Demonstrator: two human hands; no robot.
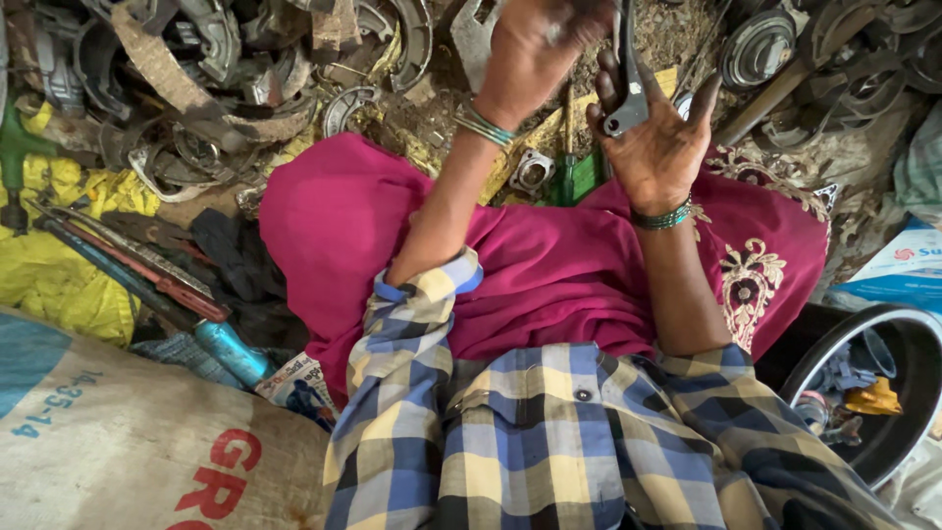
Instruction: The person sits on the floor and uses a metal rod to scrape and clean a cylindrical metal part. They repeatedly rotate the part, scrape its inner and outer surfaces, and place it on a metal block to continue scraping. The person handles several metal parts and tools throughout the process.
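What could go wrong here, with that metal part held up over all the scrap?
1. The dark metal lever lies loosely across the open right hand; it may slip and drop onto the pink cloth over the lap.
2. The left hand is blurred at the picture's top edge, so it could knock the lever or pinch a finger.
3. Jagged brake shoes and other scrap lie close by; reaching down could cut skin.

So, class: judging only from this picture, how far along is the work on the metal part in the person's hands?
Done: nothing finished can be picked out. In hand: the right hand lies open under a dark metal lever, while the left hand grips something above it, blurred. Left: heaps of brake shoes and other scrap parts lie unsorted around the magenta cloth.
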